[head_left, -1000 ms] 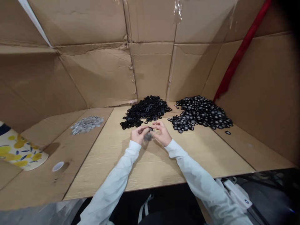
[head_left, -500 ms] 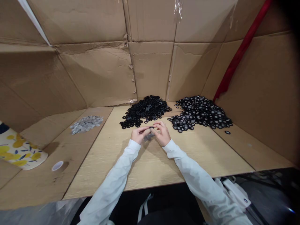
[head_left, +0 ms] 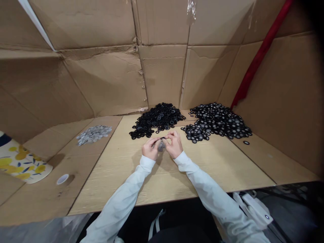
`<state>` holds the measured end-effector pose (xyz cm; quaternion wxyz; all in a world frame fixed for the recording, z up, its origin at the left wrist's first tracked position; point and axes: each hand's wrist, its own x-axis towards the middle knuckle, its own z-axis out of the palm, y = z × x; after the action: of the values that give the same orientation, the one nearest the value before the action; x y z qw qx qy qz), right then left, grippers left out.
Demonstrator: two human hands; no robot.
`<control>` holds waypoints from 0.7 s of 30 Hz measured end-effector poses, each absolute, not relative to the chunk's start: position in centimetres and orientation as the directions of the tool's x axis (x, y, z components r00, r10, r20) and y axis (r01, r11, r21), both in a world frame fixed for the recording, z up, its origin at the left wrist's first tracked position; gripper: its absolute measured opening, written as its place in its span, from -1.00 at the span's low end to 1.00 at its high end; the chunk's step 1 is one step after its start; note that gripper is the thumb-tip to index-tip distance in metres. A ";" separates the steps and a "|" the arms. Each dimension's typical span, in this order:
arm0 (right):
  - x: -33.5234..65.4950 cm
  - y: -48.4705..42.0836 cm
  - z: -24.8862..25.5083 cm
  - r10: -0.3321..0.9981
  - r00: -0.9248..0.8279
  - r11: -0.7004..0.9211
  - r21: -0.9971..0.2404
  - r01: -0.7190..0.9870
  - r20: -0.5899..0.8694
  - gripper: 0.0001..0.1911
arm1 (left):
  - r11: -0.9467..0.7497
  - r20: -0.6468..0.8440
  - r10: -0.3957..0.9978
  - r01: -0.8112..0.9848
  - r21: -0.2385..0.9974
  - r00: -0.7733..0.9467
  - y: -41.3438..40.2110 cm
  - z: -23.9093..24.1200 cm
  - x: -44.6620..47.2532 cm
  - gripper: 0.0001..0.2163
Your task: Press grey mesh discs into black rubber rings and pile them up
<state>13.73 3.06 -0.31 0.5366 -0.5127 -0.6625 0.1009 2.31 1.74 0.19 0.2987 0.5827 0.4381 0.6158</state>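
Note:
My left hand (head_left: 150, 149) and my right hand (head_left: 174, 145) meet over the middle of the wooden table (head_left: 167, 175), fingers pinched together on a small black ring and grey disc (head_left: 161, 144). Just beyond them lies a pile of plain black rings (head_left: 158, 120). To its right is a pile of black rings with grey centres (head_left: 217, 124). A smaller heap of grey discs (head_left: 94, 133) lies at the left.
Cardboard walls (head_left: 162, 67) enclose the table on three sides. A red strip (head_left: 258, 57) runs down the right wall. A flower-patterned object (head_left: 20, 162) and a small roll of tape (head_left: 62, 179) sit at the left. One stray ring (head_left: 245, 142) lies at the right.
Both hands have drawn closer together and slightly nearer to me, fingers pinching tighter on the small parts. The piles have not moved.

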 end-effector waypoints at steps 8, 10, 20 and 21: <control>14.1 2.8 0.0 0.771 0.012 0.489 -0.604 0.629 0.637 -0.90 | -0.351 0.353 0.932 0.040 0.935 -0.084 2.3 -0.1 2.3 -0.81; 14.3 2.6 0.1 0.746 -0.062 0.535 -0.542 0.648 0.663 -0.85 | -0.346 0.350 0.936 0.075 0.935 -0.039 2.5 0.3 2.1 -0.80; 14.5 3.2 0.1 0.846 -0.079 0.509 -0.755 0.414 0.527 -0.93 | -0.190 0.191 0.982 -0.021 0.982 0.010 3.0 2.3 1.3 -0.86; 14.6 3.3 0.0 0.856 -0.091 0.500 -0.772 0.392 0.508 -0.93 | -0.182 0.182 0.983 -0.027 0.983 0.007 3.0 2.4 1.3 -0.86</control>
<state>14.56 3.28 0.04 0.5070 -0.4444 -0.7021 0.2290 1.32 2.97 2.38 0.4609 0.5393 0.4434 0.5478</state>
